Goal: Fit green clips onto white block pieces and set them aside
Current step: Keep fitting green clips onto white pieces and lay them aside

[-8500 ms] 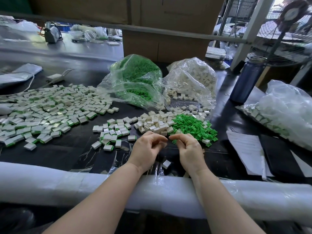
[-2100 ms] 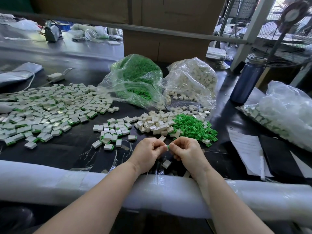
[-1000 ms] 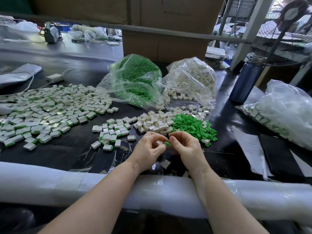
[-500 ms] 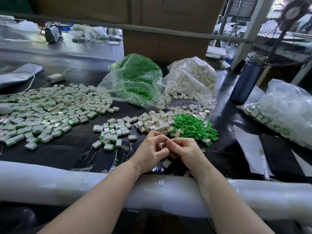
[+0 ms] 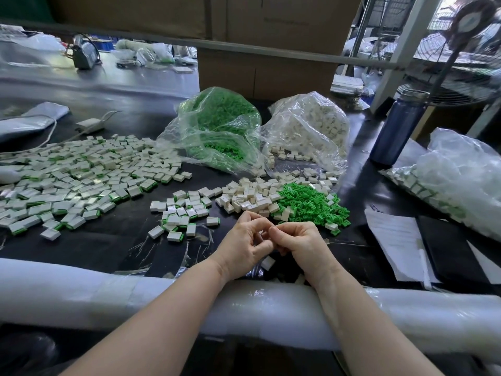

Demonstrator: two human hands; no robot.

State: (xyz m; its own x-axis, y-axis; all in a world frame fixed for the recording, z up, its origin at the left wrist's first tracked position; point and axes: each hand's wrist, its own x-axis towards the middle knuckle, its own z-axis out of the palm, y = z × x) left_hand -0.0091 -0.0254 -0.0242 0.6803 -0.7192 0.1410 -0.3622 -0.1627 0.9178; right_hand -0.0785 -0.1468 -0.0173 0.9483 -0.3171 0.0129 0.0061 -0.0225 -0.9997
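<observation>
A dark workbench [image 5: 108,240] with a padded, film-wrapped near edge [image 5: 81,297] carries the whole job, and its layout seems sorted by stage. Toward the far edge lie the stock bags, a bag of green clips [image 5: 219,126] and a bag of white blocks [image 5: 311,126], both spilling forward. Nearer, loose white blocks [image 5: 244,199] lie touching a heap of green clips [image 5: 311,204], probably so that either hand can feed from them. Finished pieces fan out toward the left edge in a large spread [image 5: 76,175], with a smaller cluster [image 5: 184,210] just left of the hands. Both forearms rest on the padding, likely for steadiness. The left hand [image 5: 241,248] and right hand [image 5: 303,245] meet fingertip to fingertip, fingers curled in a narrow pinch; the piece between them is hidden, so I cannot tell what each holds. One white block [image 5: 268,263] lies on the bench just beneath them.
</observation>
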